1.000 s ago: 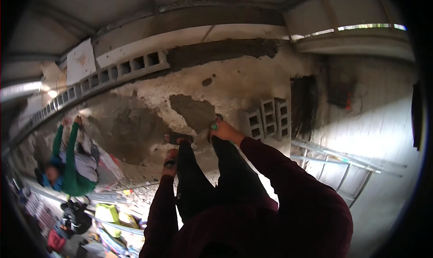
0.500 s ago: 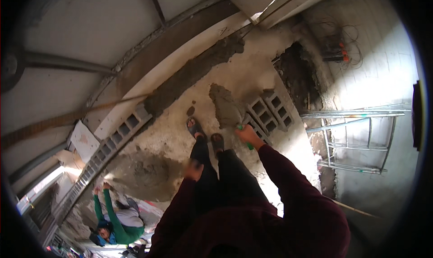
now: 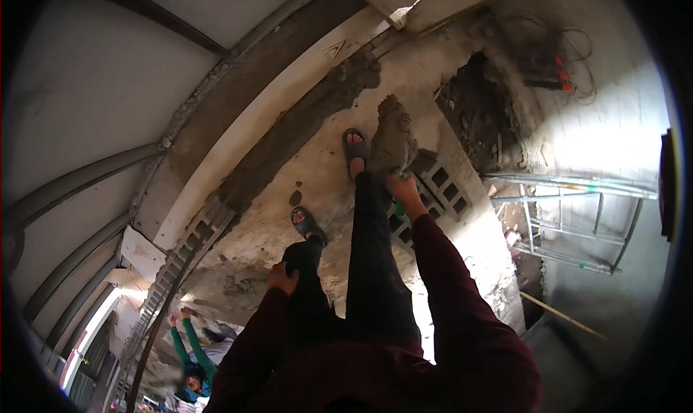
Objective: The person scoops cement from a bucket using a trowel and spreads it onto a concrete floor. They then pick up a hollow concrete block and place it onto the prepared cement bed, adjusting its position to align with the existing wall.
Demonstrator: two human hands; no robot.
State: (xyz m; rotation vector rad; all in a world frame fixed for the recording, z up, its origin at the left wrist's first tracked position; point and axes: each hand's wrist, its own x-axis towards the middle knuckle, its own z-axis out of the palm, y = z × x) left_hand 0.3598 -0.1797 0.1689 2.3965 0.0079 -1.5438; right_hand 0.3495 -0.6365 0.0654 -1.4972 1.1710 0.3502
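My right hand point(image 3: 404, 190) is closed around a green-handled tool point(image 3: 398, 208), whose working end is hidden behind the hand. It reaches down beside a mound of wet grey mortar point(image 3: 393, 135). My left hand point(image 3: 283, 277) rests flat on my left knee and holds nothing. Both arms are in dark red sleeves and my legs in black trousers. My feet wear grey sandals: one sandal point(image 3: 355, 147) stands next to the mortar mound, the other sandal point(image 3: 307, 224) further back on the rough concrete surface point(image 3: 325, 175).
Hollow concrete blocks point(image 3: 442, 189) lie just right of the mortar. A dark broken cavity point(image 3: 480, 110) and loose wires point(image 3: 559, 67) are beyond. A metal frame point(image 3: 570, 218) leans at the right. Another person in green sleeves point(image 3: 189, 348) is at the lower left.
The view has swung round. My right hand with the tool has come down closer to the mortar mound, and my left hand has settled on my knee.
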